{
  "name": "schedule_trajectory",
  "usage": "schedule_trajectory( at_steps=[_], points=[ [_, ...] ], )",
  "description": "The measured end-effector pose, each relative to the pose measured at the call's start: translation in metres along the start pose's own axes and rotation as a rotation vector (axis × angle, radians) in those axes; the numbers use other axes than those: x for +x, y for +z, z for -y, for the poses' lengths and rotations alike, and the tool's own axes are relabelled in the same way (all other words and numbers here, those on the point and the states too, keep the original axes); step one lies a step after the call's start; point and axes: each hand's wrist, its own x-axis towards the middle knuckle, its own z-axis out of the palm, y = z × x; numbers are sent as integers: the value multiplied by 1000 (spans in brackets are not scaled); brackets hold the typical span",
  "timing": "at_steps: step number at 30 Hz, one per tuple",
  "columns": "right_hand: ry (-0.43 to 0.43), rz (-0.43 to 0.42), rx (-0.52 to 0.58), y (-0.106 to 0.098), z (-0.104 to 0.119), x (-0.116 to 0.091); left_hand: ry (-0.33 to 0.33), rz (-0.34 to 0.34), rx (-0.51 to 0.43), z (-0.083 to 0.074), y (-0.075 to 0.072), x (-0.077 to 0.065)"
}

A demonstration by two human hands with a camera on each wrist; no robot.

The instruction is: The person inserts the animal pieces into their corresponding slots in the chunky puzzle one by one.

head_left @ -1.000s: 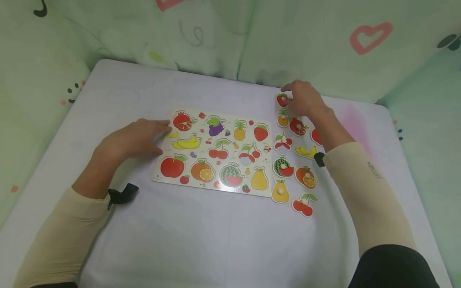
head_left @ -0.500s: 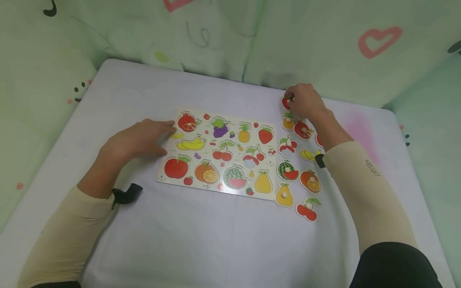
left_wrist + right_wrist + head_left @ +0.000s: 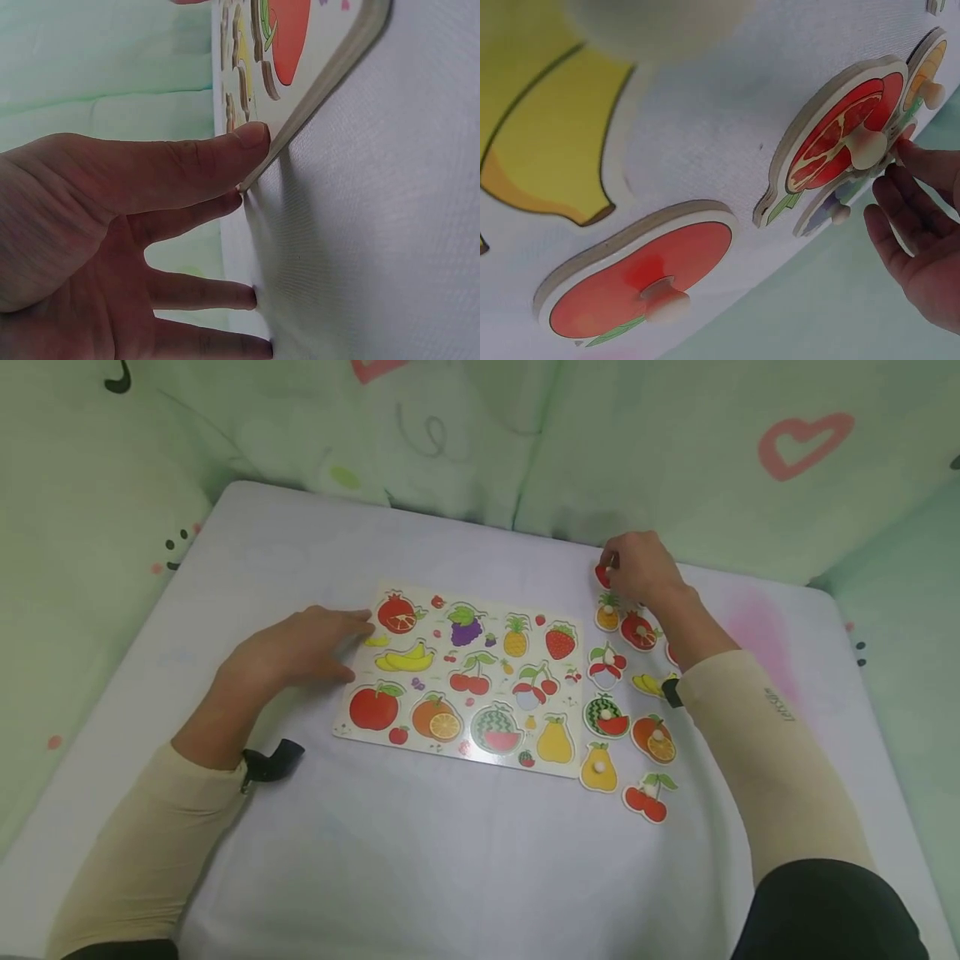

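Note:
A fruit puzzle board (image 3: 442, 752) lies flat on the white table, its recesses printed with matching fruit. My left hand (image 3: 288, 652) rests at its left edge with fingers spread and fairly straight; in the left wrist view the thumb (image 3: 187, 169) touches the board's corner. At the back right, my right hand (image 3: 645, 568) pinches the strawberry puzzle piece (image 3: 602, 576), which the fingers partly cover. Close to that hand are the pineapple piece (image 3: 607, 613) and the pomegranate piece (image 3: 638, 632). The right wrist view also shows a grape piece (image 3: 821, 214) near the fingers.
Right of the board lie more knobbed pieces: watermelon (image 3: 606, 717), pear (image 3: 598, 768), orange (image 3: 654, 739), cherries (image 3: 647, 797), bananas (image 3: 651, 683) and a red apple (image 3: 641, 277), partly behind the right forearm. A green curtain (image 3: 465, 435) hangs along the table's far edge.
My right hand's fingers, earlier stretched over the strawberry piece, have closed in on it. The left hand keeps its place at the board. The head view has shifted slightly.

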Motion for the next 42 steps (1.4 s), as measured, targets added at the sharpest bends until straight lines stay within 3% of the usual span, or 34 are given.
schedule_trajectory(
  at_steps=[10,17,26,42],
  points=[
    [26,-13,7,5,-3,-1,-22,13,-16,-3,-1,-3],
    [58,-13,32,7,-7,-7,9,15,-2,0,1,2],
    [56,-94,78,7,0,-22,19,32,9,8,2,5],
    [-139,-226,82,15,56,-46,-2,19,18,43,4,-10]
  ],
)
